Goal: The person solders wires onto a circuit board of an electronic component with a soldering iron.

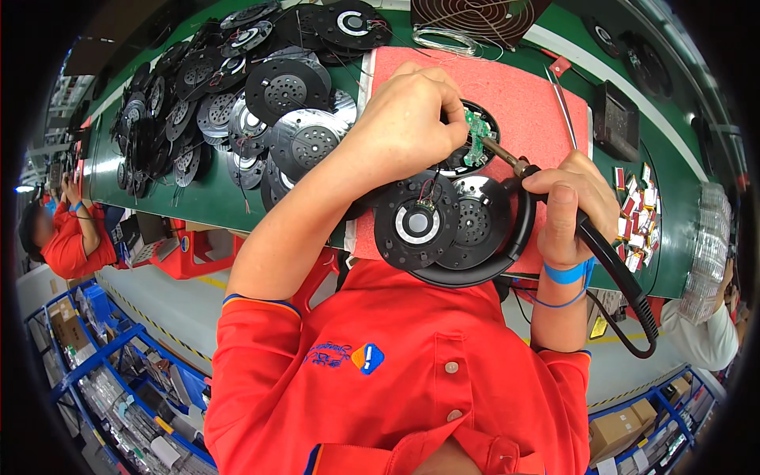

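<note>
My right hand [574, 202] is wrapped round a black-handled soldering iron [606, 249], its metal tip touching or close to a green circuit board [480, 142]. The board sits over a round black housing [492, 119]. At the board's left edge my left hand [412, 119] is closed in a pinch; what lies between the fingertips is hidden. Just below are a black disc with a white ring [404, 231] and thin wires, and a second black disc with a perforated centre [484, 229]. A curved black headband-like part [524, 229] runs beside them.
A pink mat [538, 107] lies under the work on the green table [348, 79]. Many round speaker-like discs [285, 91] are piled left. Rightward are tweezers [564, 107], a black box [616, 123] and small red-and-white pieces [637, 214]. A fan grille [471, 20] stands behind; a co-worker [75, 237] is far left.
</note>
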